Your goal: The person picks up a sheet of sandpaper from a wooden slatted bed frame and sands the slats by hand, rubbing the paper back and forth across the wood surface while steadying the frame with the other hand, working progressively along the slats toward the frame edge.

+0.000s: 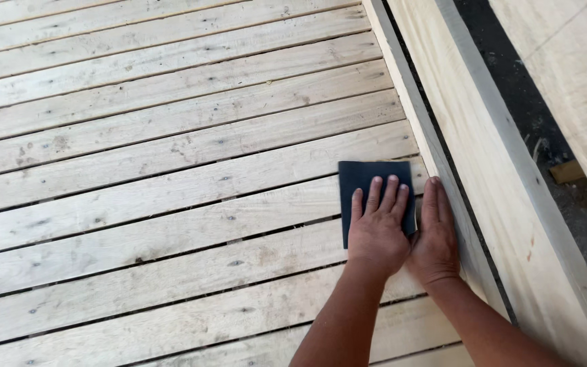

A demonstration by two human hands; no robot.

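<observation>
Sanding appears to be the step in hand: a dark blue-grey rectangular sheet of sandpaper (369,189) lies flat on a slatted panel of pale, rough-sawn wooden boards (171,177), pressed down by both hands. The sheet sits near the panel's right edge, just beside the long pale wooden side rail (443,177) that runs along that edge.

Left hand (377,228): palm down on the sheet's near half, fingers (374,196) extended and slightly spread, flat against the abrasive; nothing is gripped, the hand bears down only.

Right hand (434,234): just right of the left hand and touching it at the thumb side, fingers held together and straight, laid between the sheet's right edge and the rail. Whether its thumb pins the sheet's edge cannot be told; the left hand hides it.

Judgement: the boards left of the sheet show grey marks and rough grain, so much of the panel looks untreated. The next stroke would call for even downward pressure, travel along the grain of the slat, and care at the gaps between boards, where the sheet could catch or fold.

Beyond the rail: a second pale plank (565,68) and a dark floor strip with a small wood offcut (566,171)
</observation>
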